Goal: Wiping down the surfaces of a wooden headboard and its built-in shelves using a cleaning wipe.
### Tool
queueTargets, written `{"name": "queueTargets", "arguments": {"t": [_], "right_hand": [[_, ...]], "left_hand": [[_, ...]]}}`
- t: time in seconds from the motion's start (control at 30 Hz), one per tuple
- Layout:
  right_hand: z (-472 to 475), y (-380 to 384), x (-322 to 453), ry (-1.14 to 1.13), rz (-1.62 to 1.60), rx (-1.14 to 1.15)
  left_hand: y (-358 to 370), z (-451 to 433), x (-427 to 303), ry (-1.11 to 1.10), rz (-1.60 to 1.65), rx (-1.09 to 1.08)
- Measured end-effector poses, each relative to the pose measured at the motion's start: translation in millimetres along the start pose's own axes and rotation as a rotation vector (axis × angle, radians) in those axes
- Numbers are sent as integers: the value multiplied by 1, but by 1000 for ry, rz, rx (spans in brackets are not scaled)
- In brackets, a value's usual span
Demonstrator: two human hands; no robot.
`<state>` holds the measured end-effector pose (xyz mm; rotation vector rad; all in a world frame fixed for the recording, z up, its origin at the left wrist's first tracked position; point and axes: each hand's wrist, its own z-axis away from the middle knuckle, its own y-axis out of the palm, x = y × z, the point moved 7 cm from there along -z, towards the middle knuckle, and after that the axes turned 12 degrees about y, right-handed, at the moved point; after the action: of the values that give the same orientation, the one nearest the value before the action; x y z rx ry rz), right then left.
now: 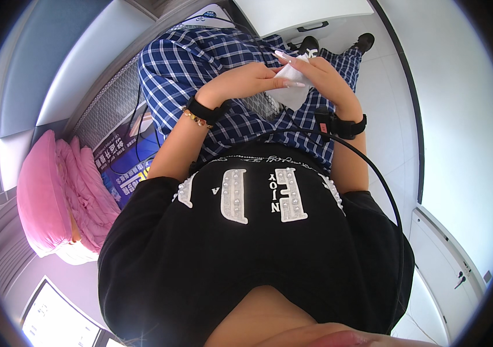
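A crumpled white tissue or thin cloth (292, 93) is held between my two hands above my lap. My left hand (248, 80) pinches it from the left, its thumb lying across the front. From the right, my right hand (320, 76) grips its upper part, with long pale nails over the top edge. The lower part of the tissue hangs loose in front of my blue plaid trousers (181, 65). Black straps circle both wrists, and a bead bracelet (195, 118) sits by the left one. Some fingers are hidden behind the tissue.
A black cable (372, 160) runs from my lap past my right side. Left of me lie a pink pillow (40, 195), a pink quilt (83, 186) and a blue printed sheet (127, 160) bearing writing. Ahead is a white cabinet (311, 11); a white wall (454, 86) stands right.
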<state>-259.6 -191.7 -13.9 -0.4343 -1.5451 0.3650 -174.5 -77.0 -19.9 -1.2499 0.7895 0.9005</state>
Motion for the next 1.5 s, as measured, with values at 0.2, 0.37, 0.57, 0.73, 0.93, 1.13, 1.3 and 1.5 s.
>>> {"name": "queueTargets", "arguments": {"t": [0.2, 0.37, 0.57, 0.73, 0.93, 1.13, 1.3, 1.5], "right_hand": [[1, -13, -11, 170, -42, -78], [11, -33, -22, 624, -413, -170], [25, -69, -38, 506, -586, -546], [17, -48, -8, 327, -544, -391], [4, -31, 4, 347, -689, -350], [-6, -36, -6, 342, -658, -372], [9, -34, -37, 666, -738, -605], [5, -84, 7, 368, -683, -901]], "left_hand": [[2, -3, 0, 41, 86, 10], [-4, -2, -9, 41, 87, -5], [-16, 0, -3, 177, 149, -148], [-31, 2, -14, 236, 189, -345], [-5, 2, 0, 218, 519, -104], [-8, -10, -10, 111, 395, -133], [-32, 1, -28, 31, 293, -173], [-103, -26, -91, 260, 264, -123]]}}
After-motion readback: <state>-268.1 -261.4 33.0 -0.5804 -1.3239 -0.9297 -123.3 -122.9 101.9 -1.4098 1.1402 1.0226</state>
